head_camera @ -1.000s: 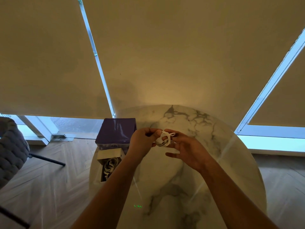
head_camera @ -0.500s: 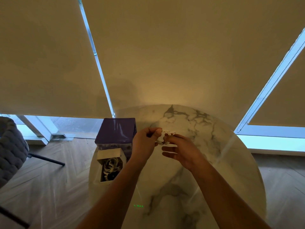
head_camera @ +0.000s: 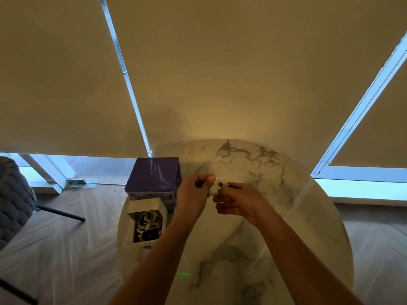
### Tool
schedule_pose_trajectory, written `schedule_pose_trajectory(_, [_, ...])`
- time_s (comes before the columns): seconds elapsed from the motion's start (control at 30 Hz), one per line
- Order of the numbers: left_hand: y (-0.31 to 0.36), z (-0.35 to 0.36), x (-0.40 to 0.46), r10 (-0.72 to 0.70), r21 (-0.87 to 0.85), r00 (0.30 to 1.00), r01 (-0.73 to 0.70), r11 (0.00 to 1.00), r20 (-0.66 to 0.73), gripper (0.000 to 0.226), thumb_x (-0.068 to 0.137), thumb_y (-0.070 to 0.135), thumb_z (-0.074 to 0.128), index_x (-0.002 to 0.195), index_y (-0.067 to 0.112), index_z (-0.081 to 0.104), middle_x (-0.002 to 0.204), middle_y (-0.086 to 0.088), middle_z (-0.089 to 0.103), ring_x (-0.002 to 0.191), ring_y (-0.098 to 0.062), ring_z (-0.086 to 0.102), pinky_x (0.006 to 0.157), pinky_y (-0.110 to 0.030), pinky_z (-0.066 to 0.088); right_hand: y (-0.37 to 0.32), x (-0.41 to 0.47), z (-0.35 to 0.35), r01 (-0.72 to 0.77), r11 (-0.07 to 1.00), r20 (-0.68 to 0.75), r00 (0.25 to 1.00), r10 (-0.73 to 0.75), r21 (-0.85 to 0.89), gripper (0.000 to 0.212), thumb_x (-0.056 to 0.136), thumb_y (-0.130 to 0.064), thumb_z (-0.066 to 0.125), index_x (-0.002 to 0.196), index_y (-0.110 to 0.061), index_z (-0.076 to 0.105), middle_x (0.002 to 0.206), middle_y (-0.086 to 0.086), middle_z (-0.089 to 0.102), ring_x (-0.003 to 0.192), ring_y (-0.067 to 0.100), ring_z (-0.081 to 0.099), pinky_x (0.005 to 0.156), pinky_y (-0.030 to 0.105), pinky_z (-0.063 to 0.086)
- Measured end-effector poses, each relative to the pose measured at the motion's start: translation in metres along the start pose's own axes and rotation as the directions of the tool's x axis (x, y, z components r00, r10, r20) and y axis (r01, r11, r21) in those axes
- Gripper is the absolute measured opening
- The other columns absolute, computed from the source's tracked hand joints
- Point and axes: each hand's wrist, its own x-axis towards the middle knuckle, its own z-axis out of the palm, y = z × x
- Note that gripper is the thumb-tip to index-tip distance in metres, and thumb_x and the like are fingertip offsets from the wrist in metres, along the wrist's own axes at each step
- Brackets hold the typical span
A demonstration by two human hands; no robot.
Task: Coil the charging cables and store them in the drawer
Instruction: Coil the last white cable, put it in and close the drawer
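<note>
A small coiled white charging cable (head_camera: 217,186) is held above the round marble table (head_camera: 286,216), between both hands. My left hand (head_camera: 193,192) grips its left side with curled fingers and the thumb on top. My right hand (head_camera: 237,200) pinches the coil's right side, where a loose white end sticks out. To the left, a purple drawer unit (head_camera: 154,177) stands on the table's left edge. Its white drawer (head_camera: 145,208) is pulled open toward me and holds other coiled white cables (head_camera: 146,223) and a dark round item.
Roller blinds cover the windows behind the table. A grey padded chair (head_camera: 13,201) stands at the far left on the herringbone wood floor. A bead chain (head_camera: 343,133) hangs along the right window frame.
My hands have drawn closer together around the coil. My right hand's fingers have curled from an open cradle into a pinch on the cable. The drawer has not moved.
</note>
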Motion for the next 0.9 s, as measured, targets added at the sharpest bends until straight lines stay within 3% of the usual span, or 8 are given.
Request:
schedule_pose_trajectory(0.17, [0.004, -0.002, 0.001, -0.024, -0.073, 0.999, 0.021, 0.997, -0.040, 0.016, 0.093, 0.024, 0.060, 0.105, 0.018, 0.069, 0.089, 0.010, 0.068, 0.083, -0.005, 0.065, 0.064, -0.013, 0.053, 0.003, 0.001, -0.001, -0.008, 0.988, 0.065, 0.998, -0.002, 0.153, 0.030, 0.082, -0.011, 0.072, 0.111, -0.006, 0.067, 0.082, 0.014, 0.069, 0.066, 0.019, 0.064, 0.067, 0.032, 0.056])
schedule_pose_trajectory(0.33, [0.008, -0.001, 0.005, -0.027, -0.096, 0.994, 0.016, 0.995, -0.109, 0.022, 0.092, 0.027, 0.061, 0.108, 0.015, 0.069, 0.097, 0.003, 0.071, 0.083, -0.005, 0.066, 0.065, -0.015, 0.054, 0.011, -0.003, 0.005, -0.018, 0.977, 0.092, 0.996, -0.002, 0.211, 0.044, 0.077, -0.004, 0.074, 0.117, -0.014, 0.059, 0.081, 0.012, 0.066, 0.066, 0.017, 0.063, 0.065, 0.031, 0.053])
schedule_pose_trajectory(0.5, [0.010, -0.001, 0.005, -0.100, -0.167, 0.990, 0.082, 0.983, -0.102, 0.019, 0.094, 0.024, 0.057, 0.108, 0.015, 0.066, 0.104, -0.002, 0.069, 0.091, -0.010, 0.065, 0.062, -0.016, 0.054, 0.014, -0.005, 0.004, 0.109, 0.993, 0.026, 0.994, -0.108, -0.037, 0.034, 0.082, -0.011, 0.072, 0.115, -0.015, 0.066, 0.076, 0.006, 0.063, 0.071, 0.016, 0.063, 0.067, 0.027, 0.052])
schedule_pose_trajectory(0.63, [0.021, -0.001, 0.005, -0.264, -0.223, 0.958, 0.282, 0.933, 0.111, 0.021, 0.101, 0.020, 0.043, 0.114, 0.015, 0.058, 0.105, -0.006, 0.062, 0.093, -0.018, 0.060, 0.067, -0.026, 0.055, 0.011, -0.003, 0.001, 0.162, 0.986, -0.053, 0.985, -0.164, -0.045, 0.025, 0.086, -0.016, 0.069, 0.110, -0.012, 0.069, 0.069, 0.003, 0.062, 0.061, 0.012, 0.058, 0.064, 0.026, 0.052])
schedule_pose_trajectory(0.73, [0.028, -0.002, 0.004, -0.341, -0.194, 0.923, 0.372, 0.907, 0.179, 0.023, 0.098, 0.032, 0.048, 0.101, 0.015, 0.063, 0.094, -0.004, 0.063, 0.086, -0.014, 0.059, 0.079, -0.034, 0.054, 0.008, -0.002, 0.002, 0.180, 0.979, -0.097, 0.977, -0.190, -0.099, 0.022, 0.088, -0.015, 0.066, 0.109, -0.010, 0.069, 0.065, 0.002, 0.061, 0.057, 0.011, 0.055, 0.061, 0.025, 0.051])
schedule_pose_trajectory(0.8, [0.027, -0.001, 0.005, -0.332, -0.146, 0.923, 0.362, 0.921, 0.194, 0.023, 0.096, 0.037, 0.051, 0.088, 0.019, 0.063, 0.092, -0.004, 0.064, 0.085, -0.013, 0.060, 0.087, -0.038, 0.052, 0.007, -0.002, 0.003, 0.198, 0.965, -0.119, 0.968, -0.220, -0.171, 0.021, 0.089, -0.016, 0.066, 0.109, -0.011, 0.068, 0.065, 0.003, 0.061, 0.056, 0.012, 0.055, 0.060, 0.025, 0.050])
schedule_pose_trajectory(0.9, [0.026, -0.003, 0.005, -0.282, -0.110, 0.939, 0.307, 0.945, 0.198, 0.019, 0.096, 0.032, 0.051, 0.086, 0.020, 0.062, 0.089, -0.002, 0.064, 0.085, -0.012, 0.059, 0.089, -0.038, 0.050, 0.006, -0.001, 0.004, 0.236, 0.910, -0.156, 0.940, -0.302, -0.340, 0.018, 0.088, -0.021, 0.065, 0.105, -0.018, 0.069, 0.066, 0.001, 0.063, 0.057, 0.011, 0.057, 0.060, 0.025, 0.050])
